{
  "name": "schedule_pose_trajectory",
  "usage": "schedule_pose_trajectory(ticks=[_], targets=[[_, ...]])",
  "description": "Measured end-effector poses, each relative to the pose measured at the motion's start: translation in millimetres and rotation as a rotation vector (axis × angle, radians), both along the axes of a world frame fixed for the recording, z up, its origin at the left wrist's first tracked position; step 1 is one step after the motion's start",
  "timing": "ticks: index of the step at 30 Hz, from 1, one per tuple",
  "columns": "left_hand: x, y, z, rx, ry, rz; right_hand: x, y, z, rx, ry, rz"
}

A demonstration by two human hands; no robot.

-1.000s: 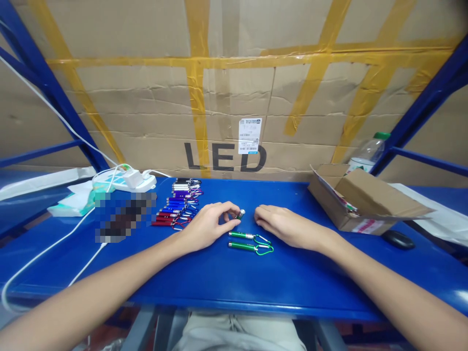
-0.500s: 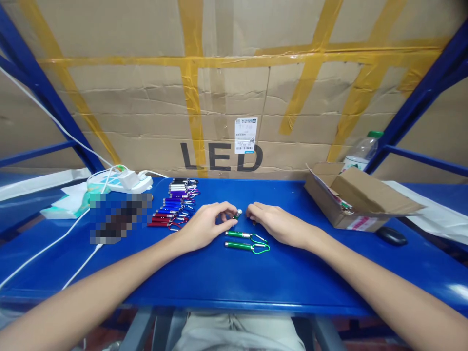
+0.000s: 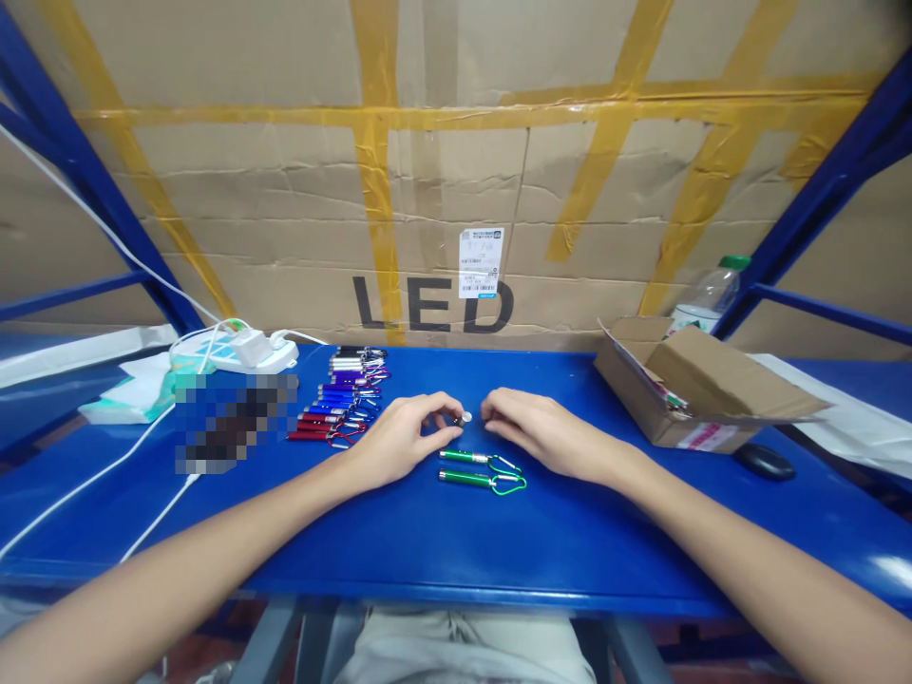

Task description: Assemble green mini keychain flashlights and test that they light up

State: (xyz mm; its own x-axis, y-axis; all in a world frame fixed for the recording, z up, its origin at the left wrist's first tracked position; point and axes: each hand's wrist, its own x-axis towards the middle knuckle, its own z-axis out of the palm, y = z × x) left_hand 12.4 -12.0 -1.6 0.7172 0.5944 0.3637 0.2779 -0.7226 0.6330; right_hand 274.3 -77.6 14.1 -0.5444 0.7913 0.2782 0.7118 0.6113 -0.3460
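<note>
My left hand rests on the blue table, its fingers curled in a loose pinch. A small round silver piece, looking like a button cell, sits at its fingertips; darker bits beside it are too small to name. Across a short gap, my right hand is closed with its fingertips together, and anything inside them is hidden. Just in front of both hands lie two green penlights, an upper one and a lower one, each with a carabiner clip on its right end.
Left of my hands is a row of several penlights in red, blue, purple, silver and black. A power strip with white cables stands back left. An open cardboard box, a black mouse and a bottle are right.
My right hand's fingers have drawn together a little. The silver piece at my left fingertips now shows a rounder face. The penlights stay in place.
</note>
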Motion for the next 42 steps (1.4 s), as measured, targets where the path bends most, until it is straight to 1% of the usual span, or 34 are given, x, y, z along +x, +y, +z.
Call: schedule_pose_trajectory(ticks=[4,7,12,16,19,22,25,30,37,42], targets=[[-1,-2,-0.3,0.064,0.021,-0.015,-7,-5,6.1,0.079,0.146,0.004],[-1,-4,0.6,0.104,0.024,-0.028,-11,-8,6.2,0.097,0.163,0.028],[0,-4,0.5,0.12,0.019,-0.035,-13,-8,0.5,0.11,0.157,0.053],[-1,-2,0.1,0.104,0.004,-0.042,-6,-3,1.6,0.14,0.127,0.037],[-2,-1,0.7,0.08,-0.004,-0.032,8,4,6.2,0.162,0.084,-0.047],[-3,-1,1.6,0.056,0.0,-0.027,23,11,9.7,0.078,-0.112,-0.09],[-4,-1,1.9,0.05,-0.001,-0.03,31,14,9.2,-0.012,-0.216,-0.109],[-3,0,1.4,0.061,0.0,-0.024,28,13,3.1,-0.047,-0.215,-0.07],[-3,-2,2.6,0.054,0.004,-0.029,26,13,0.5,-0.033,-0.238,-0.12],[-3,-2,2.0,0.053,0.009,-0.032,23,13,-0.9,-0.037,-0.235,-0.093]])
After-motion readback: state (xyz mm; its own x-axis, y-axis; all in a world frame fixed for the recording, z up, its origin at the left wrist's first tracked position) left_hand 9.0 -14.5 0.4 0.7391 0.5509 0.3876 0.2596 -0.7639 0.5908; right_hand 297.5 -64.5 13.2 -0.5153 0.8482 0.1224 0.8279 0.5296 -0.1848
